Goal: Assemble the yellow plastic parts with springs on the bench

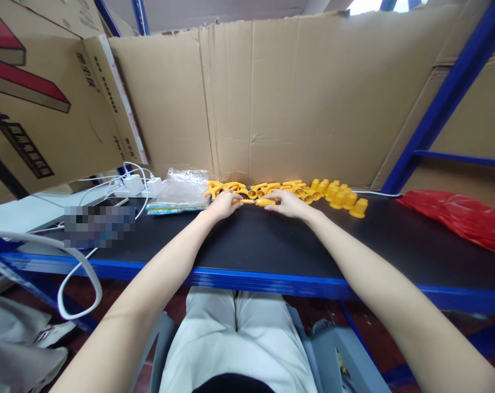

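On the black table [272, 245], far out in front of me, my left hand [224, 206] and my right hand [287, 203] held one yellow piece [256, 201] between them. My left fingers were pinched on its thin end. My right fingers were closed on its fat end. Just behind my hands lay a row of yellow parts [333, 194]. A clear bag [184, 188] sat near my left hand.
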`<state>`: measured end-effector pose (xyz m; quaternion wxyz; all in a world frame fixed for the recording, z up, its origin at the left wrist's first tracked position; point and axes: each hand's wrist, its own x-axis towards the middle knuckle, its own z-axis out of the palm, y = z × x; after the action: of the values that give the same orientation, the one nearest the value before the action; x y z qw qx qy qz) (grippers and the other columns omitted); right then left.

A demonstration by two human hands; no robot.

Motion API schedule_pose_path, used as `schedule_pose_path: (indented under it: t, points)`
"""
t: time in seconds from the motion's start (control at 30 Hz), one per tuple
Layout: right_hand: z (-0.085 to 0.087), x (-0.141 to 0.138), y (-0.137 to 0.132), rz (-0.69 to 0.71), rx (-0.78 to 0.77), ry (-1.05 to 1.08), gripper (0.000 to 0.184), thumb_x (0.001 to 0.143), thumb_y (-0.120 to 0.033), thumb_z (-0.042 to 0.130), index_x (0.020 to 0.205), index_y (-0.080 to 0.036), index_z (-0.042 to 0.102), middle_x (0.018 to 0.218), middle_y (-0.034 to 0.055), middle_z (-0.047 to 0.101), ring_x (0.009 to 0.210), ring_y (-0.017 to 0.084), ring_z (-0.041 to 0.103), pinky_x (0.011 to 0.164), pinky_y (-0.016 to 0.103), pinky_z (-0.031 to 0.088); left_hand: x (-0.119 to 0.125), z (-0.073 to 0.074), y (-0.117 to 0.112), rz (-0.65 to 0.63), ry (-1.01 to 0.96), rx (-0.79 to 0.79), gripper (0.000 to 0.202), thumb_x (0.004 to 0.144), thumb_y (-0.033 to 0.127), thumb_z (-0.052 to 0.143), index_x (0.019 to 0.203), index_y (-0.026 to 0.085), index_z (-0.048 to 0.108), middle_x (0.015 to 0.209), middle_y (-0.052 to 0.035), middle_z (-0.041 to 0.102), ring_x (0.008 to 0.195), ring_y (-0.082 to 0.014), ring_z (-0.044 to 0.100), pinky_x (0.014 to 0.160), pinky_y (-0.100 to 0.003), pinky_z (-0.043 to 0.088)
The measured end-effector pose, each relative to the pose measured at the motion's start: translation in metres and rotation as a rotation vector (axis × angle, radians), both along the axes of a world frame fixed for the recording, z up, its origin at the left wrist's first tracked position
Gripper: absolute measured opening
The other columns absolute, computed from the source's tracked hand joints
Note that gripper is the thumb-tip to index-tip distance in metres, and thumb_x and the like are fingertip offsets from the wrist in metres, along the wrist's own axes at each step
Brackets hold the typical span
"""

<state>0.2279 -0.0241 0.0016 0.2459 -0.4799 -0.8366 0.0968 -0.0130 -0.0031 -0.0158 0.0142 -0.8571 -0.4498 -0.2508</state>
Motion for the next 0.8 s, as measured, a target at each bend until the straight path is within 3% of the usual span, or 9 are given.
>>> schedule_pose_path:
  t: [0.27,0.4,0.47,0.6,0.7,0.8]
  points:
    - [-0.003,-0.005,-0.002,0.018,-0.041,0.093,0.035,0.081,-0.026,0.063,0.115,-0.019,0.063,0.113,0.0086,0.065,0.092,0.019,0.061,0.088,0.037,0.046,0.001,0.006,-0.010,0.072,0.128,-0.056,0.030,0.086,0.041,0.048,0.098,0.021,0.067,0.087,-0.0073,0.069,0.087,-0.0238,0.063,0.080,-0.035,0.047]
    - [-0.003,0.003,0.003,0.011,-0.171,0.311,0.051,0.071,-0.019,0.071,0.119,-0.016,0.054,0.116,0.0101,0.059,0.087,0.015,0.063,0.084,0.033,0.050,-0.001,0.006,-0.008,0.083,0.127,-0.041,0.030,0.086,0.042,0.050,0.100,0.021,0.066,0.091,-0.0079,0.069,0.091,-0.0241,0.062,0.081,-0.035,0.047]
    - [-0.003,0.009,0.005,0.039,-0.266,0.421,0.043,0.069,-0.017,0.072,0.109,-0.016,0.056,0.113,0.0091,0.060,0.086,0.013,0.064,0.084,0.031,0.051,-0.002,0.005,-0.007,0.085,0.146,-0.022,0.031,0.085,0.043,0.050,0.102,0.021,0.065,0.096,-0.0092,0.068,0.094,-0.0258,0.061,0.082,-0.036,0.046]
    - [-0.004,0.013,0.004,0.087,-0.489,0.517,0.023,0.079,-0.033,0.067,0.087,-0.015,0.057,0.088,0.0081,0.067,0.071,0.014,0.066,0.075,0.029,0.053,-0.003,0.002,-0.006,0.095,0.178,0.041,0.033,0.086,0.042,0.049,0.106,0.021,0.064,0.102,-0.0114,0.065,0.097,-0.0280,0.060,0.082,-0.038,0.046]
    - [-0.007,0.009,0.001,0.090,-0.583,0.510,0.036,0.085,-0.048,0.057,0.075,-0.013,0.056,0.067,0.0085,0.067,0.053,0.012,0.062,0.056,0.024,0.050,-0.002,0.000,-0.008,0.103,0.182,0.052,0.032,0.086,0.042,0.049,0.107,0.021,0.063,0.101,-0.0108,0.064,0.094,-0.0267,0.060,0.081,-0.037,0.046]
    - [-0.008,0.004,0.001,0.027,-0.616,0.494,0.052,0.089,-0.057,0.042,0.065,-0.013,0.053,0.049,0.0064,0.059,0.035,0.008,0.048,0.037,0.020,0.037,0.001,0.001,-0.011,0.108,0.171,0.042,0.031,0.086,0.042,0.048,0.106,0.022,0.063,0.100,-0.0100,0.064,0.093,-0.0257,0.061,0.080,-0.035,0.046]
